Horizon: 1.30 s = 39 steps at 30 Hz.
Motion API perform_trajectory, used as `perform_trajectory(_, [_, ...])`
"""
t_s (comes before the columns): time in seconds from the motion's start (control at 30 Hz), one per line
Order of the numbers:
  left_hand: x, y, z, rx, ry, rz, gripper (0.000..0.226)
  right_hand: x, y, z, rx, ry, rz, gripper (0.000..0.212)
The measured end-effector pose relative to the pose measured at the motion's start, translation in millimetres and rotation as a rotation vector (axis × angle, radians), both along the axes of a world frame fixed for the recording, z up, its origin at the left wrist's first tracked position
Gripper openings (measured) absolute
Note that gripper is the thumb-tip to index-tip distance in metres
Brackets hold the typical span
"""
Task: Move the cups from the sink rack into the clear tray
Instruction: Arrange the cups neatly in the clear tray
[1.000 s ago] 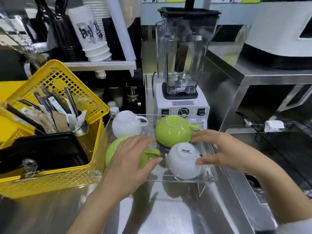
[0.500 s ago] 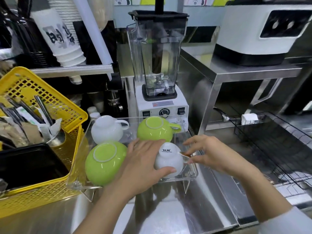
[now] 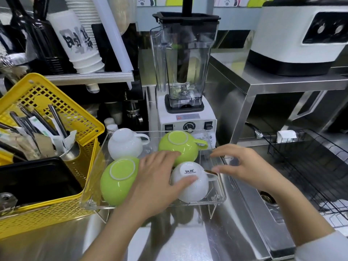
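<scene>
Since a moment ago my right hand (image 3: 243,164) has let go of the near white cup's (image 3: 192,182) handle and drawn back a little; it now hangs over the right edge of the clear tray (image 3: 223,193), fingers spread and curled, holding nothing. My left hand (image 3: 158,182) has stayed between the cups, its thumb pressed on the upturned base of that white cup beside the printed mark, the fingers reaching toward the far green cup (image 3: 180,145); the hand is loose and open, not clamped around anything. All four cups sit upside down in the tray: the near green cup (image 3: 118,180) at front left, the far white cup (image 3: 125,143) at back left, the far green one at back right, the near white one at front right. The yellow basket (image 3: 56,102) stands just left of the tray, the blender (image 3: 185,91) behind it, and the black wire rack (image 3: 310,166) lies off to the right over the sink.
</scene>
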State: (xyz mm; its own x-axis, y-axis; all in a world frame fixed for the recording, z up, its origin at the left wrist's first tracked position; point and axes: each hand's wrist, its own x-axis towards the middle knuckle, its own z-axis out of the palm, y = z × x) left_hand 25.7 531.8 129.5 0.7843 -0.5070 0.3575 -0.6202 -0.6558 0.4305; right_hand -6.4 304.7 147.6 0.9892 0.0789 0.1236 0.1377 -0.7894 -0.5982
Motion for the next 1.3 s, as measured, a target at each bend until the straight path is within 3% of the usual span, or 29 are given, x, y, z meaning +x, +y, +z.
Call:
perform_trajectory(0.1, [25.5,5.4,12.6,-0.058,-0.003,0.070,0.052,16.4,-9.2,0.8,0.034,-0.094,-0.124,0.021])
perform_trajectory(0.3, [70.9,-7.0,21.7,0.206,0.118,0.130,0.074,55.9,-2.7,-9.1,0.040,-0.059,-0.192,0.021])
perform_trajectory(0.4, [80.7,-14.0,16.3,0.276,0.175,0.121,0.074,64.5,2.6,-14.9,0.010,-0.048,-0.206,0.023])
perform_trajectory(0.73, [81.5,-13.5,5.3,0.227,0.158,0.162,0.069,73.8,4.6,-16.7,0.011,-0.043,-0.264,0.018])
perform_trajectory(0.9, [79.0,-4.2,14.6,0.177,0.150,0.159,0.070,70.2,5.9,-11.4,-0.007,-0.057,-0.263,0.036])
perform_trajectory(1.07, [93.1,44.1,40.5,-0.055,0.091,0.277,0.050,73.8,20.7,17.5,0.036,-0.143,-0.126,0.019])
perform_trajectory(1.3, [106.6,86.3,28.1,0.070,0.283,0.349,0.076,108.7,75.3,32.3,-0.094,-0.066,0.131,0.014])
